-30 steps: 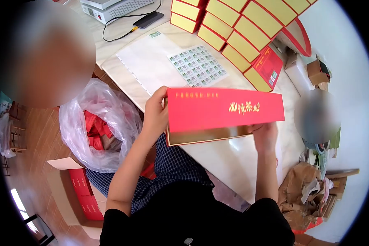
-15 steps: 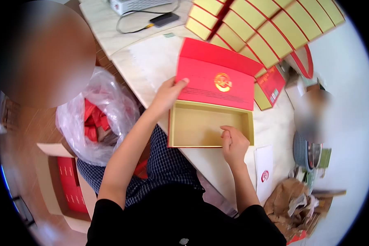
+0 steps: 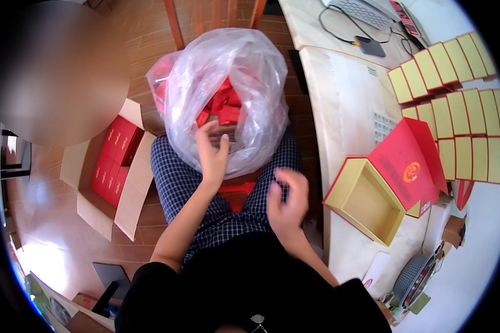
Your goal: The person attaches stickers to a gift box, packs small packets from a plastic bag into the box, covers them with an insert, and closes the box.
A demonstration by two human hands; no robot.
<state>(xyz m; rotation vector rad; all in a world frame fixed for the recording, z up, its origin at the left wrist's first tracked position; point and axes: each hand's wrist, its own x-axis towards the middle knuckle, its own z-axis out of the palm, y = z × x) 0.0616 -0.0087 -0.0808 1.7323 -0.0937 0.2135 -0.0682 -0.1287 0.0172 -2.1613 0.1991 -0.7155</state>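
A clear plastic bag (image 3: 178, 77) with small red packets (image 3: 229, 115) inside stands between my knees. My left hand (image 3: 212, 155) is at the bag's near side, just below the packets; its fingers are spread and hold nothing. Above my right thigh, my right hand (image 3: 290, 200) is slightly blurred, its thumb apart from loosely curled fingers, with nothing in it. On the table to the right lies a gift box with its red lid (image 3: 397, 158) raised and its yellow tray (image 3: 375, 202) bare inside. Neither hand touches that box.
Rows of yellow and red boxes (image 3: 450, 114) stack at the table's far side. A cardboard carton (image 3: 133, 194) with red boxes sits on the floor at left. A black device (image 3: 370, 46) with cables and a grey basket (image 3: 408, 283) rest on the table.
My view has turned left toward the bag. Both hands have left the gift box; the left is now at the bag, the right above my lap. The box stays open on the table.
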